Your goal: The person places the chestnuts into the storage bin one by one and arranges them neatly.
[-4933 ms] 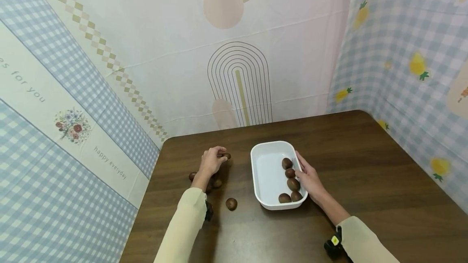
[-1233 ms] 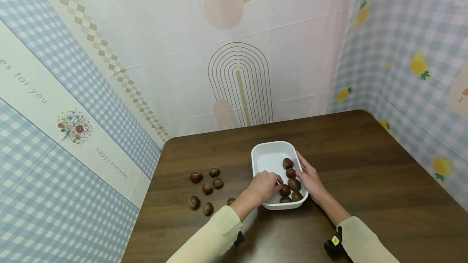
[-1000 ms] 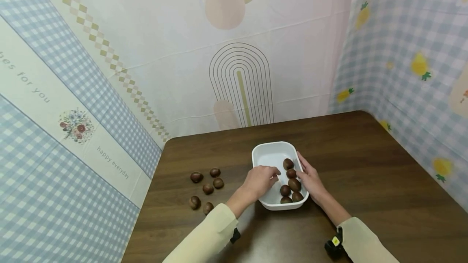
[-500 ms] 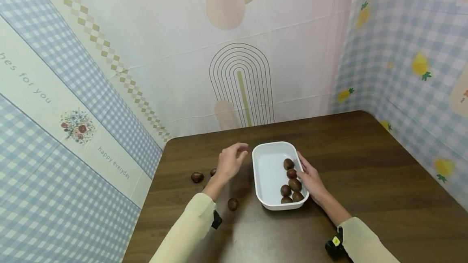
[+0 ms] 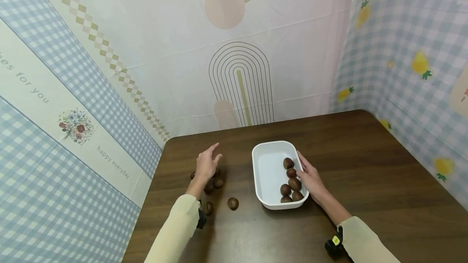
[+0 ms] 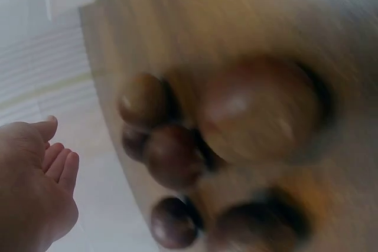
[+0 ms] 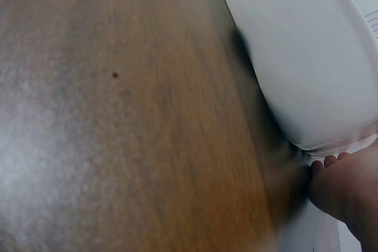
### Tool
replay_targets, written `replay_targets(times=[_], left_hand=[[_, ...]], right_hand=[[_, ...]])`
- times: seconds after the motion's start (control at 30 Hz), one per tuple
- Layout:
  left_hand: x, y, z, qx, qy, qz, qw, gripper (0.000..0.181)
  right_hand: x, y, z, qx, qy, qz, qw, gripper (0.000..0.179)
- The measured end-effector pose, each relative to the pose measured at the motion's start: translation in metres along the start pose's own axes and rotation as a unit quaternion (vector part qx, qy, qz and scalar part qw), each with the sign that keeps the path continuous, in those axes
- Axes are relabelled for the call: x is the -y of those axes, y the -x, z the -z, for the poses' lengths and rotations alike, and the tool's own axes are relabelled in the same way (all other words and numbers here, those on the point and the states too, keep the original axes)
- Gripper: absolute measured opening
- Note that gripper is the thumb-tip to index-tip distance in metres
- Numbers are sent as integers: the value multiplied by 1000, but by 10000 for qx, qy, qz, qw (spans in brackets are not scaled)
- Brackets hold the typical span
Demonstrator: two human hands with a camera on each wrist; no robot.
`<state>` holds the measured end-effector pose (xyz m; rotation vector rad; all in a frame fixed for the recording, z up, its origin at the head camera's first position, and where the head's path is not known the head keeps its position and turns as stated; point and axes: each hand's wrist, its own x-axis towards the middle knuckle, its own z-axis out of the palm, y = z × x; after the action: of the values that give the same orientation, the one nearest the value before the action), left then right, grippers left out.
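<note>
A white rectangular dish [image 5: 267,177] stands on the table, with several brown chestnuts [image 5: 294,184] along its right side and near corner. My right hand [image 5: 310,179] grips the dish's right wall, its thumb over the rim. In the right wrist view, fingertips of that hand [image 7: 342,181] show at the underside of the dish. To the left, my left hand [image 5: 206,165] hovers above loose chestnuts [image 5: 218,183], thumb and fingers apart, holding nothing. It hides some of them in the head view. The left wrist view shows several blurred chestnuts [image 6: 260,110] beyond the hand [image 6: 35,181].
One chestnut [image 5: 232,203] lies apart from the others, between the loose group and the dish. The brown wooden table [image 5: 358,165] meets a patterned cloth [image 5: 175,92] at its back edge. Checked cloths hang at left and right.
A chestnut that my left hand touched on the table has gone into the dish. The left hand has since left the dish and moved left over the loose chestnuts. My right hand stays put.
</note>
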<state>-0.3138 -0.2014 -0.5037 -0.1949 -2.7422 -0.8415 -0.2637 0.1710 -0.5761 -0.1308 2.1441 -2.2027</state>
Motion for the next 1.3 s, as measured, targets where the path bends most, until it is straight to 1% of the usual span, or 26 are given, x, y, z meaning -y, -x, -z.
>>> replay_targets(times=[0.1,0.23,0.43,0.53,0.63,0.83,1.13,1.23,1.3], left_hand=[[11,4,2,140,-171,107,9997,51],[21,8,4,252,-345,101,9990,46],[29,12,4,489,-630,-48,9968,39],[32,14,4,681,-744,-56,9949,38],[35,17,3,799,-820,-34,9934,37],[36,20,2,917,-928,-54,9914,30],[34,22,6,1273,-949,51,9873,31],[35,21,6,1345,-948,119,9863,30],[36,20,6,1350,-957,99,9862,29]], right_hand=[[0,0,0,9,-42,3,10000,79],[1,-1,-1,29,-27,13,10000,80],[3,-1,0,17,-43,12,10000,79],[3,-1,0,17,-47,18,10000,78],[2,0,0,19,-42,-12,10000,78],[2,0,0,65,-14,-70,10000,78],[2,0,-1,41,-4,-27,10000,78],[2,1,-1,32,0,-39,10000,78],[3,1,-1,30,0,-40,10000,78]])
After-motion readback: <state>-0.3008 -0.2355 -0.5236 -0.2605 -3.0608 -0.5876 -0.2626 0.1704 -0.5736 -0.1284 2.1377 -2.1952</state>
